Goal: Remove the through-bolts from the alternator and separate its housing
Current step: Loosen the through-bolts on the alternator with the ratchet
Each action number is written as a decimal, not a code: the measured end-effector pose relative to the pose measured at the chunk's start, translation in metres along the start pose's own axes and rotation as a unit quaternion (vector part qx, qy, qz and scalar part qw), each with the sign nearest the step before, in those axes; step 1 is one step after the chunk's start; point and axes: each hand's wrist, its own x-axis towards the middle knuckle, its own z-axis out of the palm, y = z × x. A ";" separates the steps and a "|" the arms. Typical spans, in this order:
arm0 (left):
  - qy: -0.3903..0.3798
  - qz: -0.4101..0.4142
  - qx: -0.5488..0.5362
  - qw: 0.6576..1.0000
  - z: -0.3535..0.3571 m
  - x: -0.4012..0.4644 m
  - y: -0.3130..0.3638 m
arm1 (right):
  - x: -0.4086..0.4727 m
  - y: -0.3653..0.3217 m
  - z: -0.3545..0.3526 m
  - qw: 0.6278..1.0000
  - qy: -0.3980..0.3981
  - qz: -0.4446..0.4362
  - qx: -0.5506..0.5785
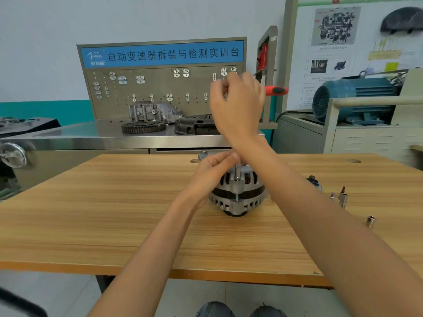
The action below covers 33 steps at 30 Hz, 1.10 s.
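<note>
While 1 alternator (pixel 238 193) stands on the wooden surface (pixel 114 213) at the centre of the frame, 2 bare hands work directly over it. The right hand (pixel 237 106), above centre, has its grip curled round a tool with a red handle (pixel 275 90) that juts toward the right. A slim metal shaft (pixel 238 171) runs straight down from below that hand to 1 visible through-bolt head (pixel 237 178) on the housing's near side, so the tool's long axis is vertical, in line with the bolt. The left hand (pixel 215 167) is lower and nearer the alternator, fingers pinching the shaft just above the bolt. At right on the surface lie about 3 small sockets (pixel 370 221), apart from the alternator.
</note>
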 end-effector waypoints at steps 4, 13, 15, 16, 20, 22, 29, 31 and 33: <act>-0.010 -0.011 0.013 1.000 0.000 -0.001 0.003 | 0.016 -0.001 -0.010 0.892 -0.090 0.180 0.405; 0.005 0.011 0.013 1.000 -0.001 0.001 -0.001 | 0.004 -0.001 -0.009 0.990 -0.042 0.037 0.126; 0.011 0.014 0.019 1.000 -0.001 0.001 -0.001 | -0.007 0.004 -0.005 0.981 -0.012 -0.055 -0.186; 0.013 0.012 0.025 1.000 -0.002 0.002 -0.002 | -0.009 0.006 -0.003 0.964 -0.005 -0.059 -0.258; -0.007 0.000 0.024 1.000 -0.002 0.002 0.001 | -0.001 0.002 -0.001 0.990 -0.005 -0.038 -0.139; -0.022 -0.005 0.027 0.999 -0.003 0.002 0.003 | 0.008 0.000 -0.003 0.995 -0.040 0.019 0.085; -0.036 -0.015 0.048 0.998 -0.006 0.002 0.003 | 0.030 0.010 -0.012 0.691 -0.198 0.270 0.640; -0.028 -0.013 0.042 0.999 -0.005 0.001 0.004 | 0.026 0.007 -0.010 0.768 -0.173 0.239 0.569; -0.019 -0.005 0.031 0.999 -0.005 0.002 0.002 | 0.014 0.002 -0.006 0.899 -0.110 0.135 0.401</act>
